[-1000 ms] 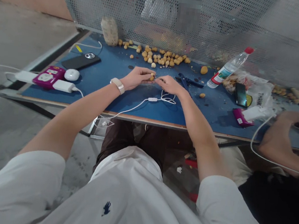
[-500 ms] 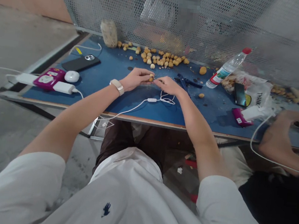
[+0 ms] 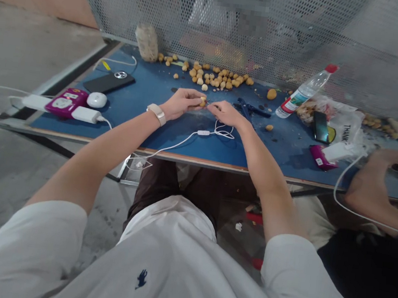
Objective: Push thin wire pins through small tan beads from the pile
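Note:
My left hand (image 3: 183, 102), with a pale watch band on the wrist, pinches a small round tan nut-like ball (image 3: 203, 101) between thumb and fingertips. Just to its right, my right hand (image 3: 227, 114) is closed in a pinch close to the ball. Whatever lies between the right fingers is too small to make out. Both hands are over the blue tabletop (image 3: 171, 138). Beyond them lies a heap of similar tan balls (image 3: 222, 78). Dark blue-handled pliers (image 3: 252, 109) rest beside my right hand. Below it, a white cable (image 3: 204, 132) lies in loops.
A clear jar (image 3: 146, 43), a black phone (image 3: 109, 82) and a purple power strip (image 3: 66, 102) are at left. To the right stand a tilted water bottle (image 3: 301, 96) and a plastic bag (image 3: 347, 121). A co-worker's arm (image 3: 376, 183) rests at far right. Perforated metal mesh (image 3: 289, 29) borders the back.
The ball in my left fingers has turned slightly and shows a paler side. My right fingertips stay close by with little movement. The whole view has shifted a little.

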A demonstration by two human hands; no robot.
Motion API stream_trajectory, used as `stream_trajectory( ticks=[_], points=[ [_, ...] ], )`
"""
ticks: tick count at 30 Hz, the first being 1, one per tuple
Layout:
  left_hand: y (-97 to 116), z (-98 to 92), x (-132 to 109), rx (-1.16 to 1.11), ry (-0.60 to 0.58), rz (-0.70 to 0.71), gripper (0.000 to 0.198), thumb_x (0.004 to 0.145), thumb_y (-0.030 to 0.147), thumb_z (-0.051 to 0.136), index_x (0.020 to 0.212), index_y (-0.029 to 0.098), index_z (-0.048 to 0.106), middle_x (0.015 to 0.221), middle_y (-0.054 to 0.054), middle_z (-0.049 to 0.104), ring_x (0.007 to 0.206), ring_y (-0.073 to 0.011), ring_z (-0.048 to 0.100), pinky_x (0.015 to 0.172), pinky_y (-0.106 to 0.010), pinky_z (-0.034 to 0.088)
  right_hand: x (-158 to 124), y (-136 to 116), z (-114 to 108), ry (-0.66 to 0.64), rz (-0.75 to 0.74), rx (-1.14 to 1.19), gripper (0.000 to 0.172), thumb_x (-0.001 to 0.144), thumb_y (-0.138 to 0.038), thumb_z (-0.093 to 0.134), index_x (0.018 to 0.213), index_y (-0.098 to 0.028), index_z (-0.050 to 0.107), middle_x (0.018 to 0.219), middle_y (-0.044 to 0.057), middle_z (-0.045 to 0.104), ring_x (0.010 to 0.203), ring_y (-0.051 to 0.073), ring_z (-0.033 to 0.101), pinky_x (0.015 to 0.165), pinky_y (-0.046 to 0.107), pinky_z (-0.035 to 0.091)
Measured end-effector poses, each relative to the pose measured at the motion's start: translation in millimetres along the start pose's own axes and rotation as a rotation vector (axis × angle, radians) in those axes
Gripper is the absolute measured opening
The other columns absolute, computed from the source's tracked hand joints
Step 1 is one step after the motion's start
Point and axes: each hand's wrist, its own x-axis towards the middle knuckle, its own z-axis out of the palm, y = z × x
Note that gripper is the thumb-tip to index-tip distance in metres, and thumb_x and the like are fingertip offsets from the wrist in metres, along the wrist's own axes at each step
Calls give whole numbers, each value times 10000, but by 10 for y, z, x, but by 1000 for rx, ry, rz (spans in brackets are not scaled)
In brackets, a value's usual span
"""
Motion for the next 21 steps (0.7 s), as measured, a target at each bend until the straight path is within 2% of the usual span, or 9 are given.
stream_trajectory(
  ticks=[4,9,15,21],
  points=[
    [34,25,-26,-1,8,-13,193,1048,82,1060,1137,146,902,1112,-92,950,1133,-213,955,1277,-422,763,-1,7,-5,-17,-5,-7,898,1160,-1133,491,872,-284,537,735,13,549,730,208,504,713,386,344],
    [75,50,-53,5,24,-33,207,1022,88,1081,1117,145,905,1082,-96,942,1166,-235,959,1300,-446,751,-1,-3,-13,-26,-9,-26,898,1159,-1129,502,852,-286,525,743,6,522,719,201,471,717,392,332],
    [100,45,-79,10,10,-37,206,1018,95,1067,1126,150,901,1098,-100,941,1207,-249,956,1316,-459,746,23,7,-14,-29,-16,-51,829,1207,-1030,548,845,-284,519,734,-3,490,715,199,445,723,393,310],
    [162,104,-136,49,63,-43,219,1001,111,1086,1080,154,886,1065,-101,939,1198,-257,960,1317,-479,747,54,53,-2,-39,-27,-75,813,1209,-1015,550,852,-286,510,729,-11,465,731,203,439,743,396,303]
  ],
)
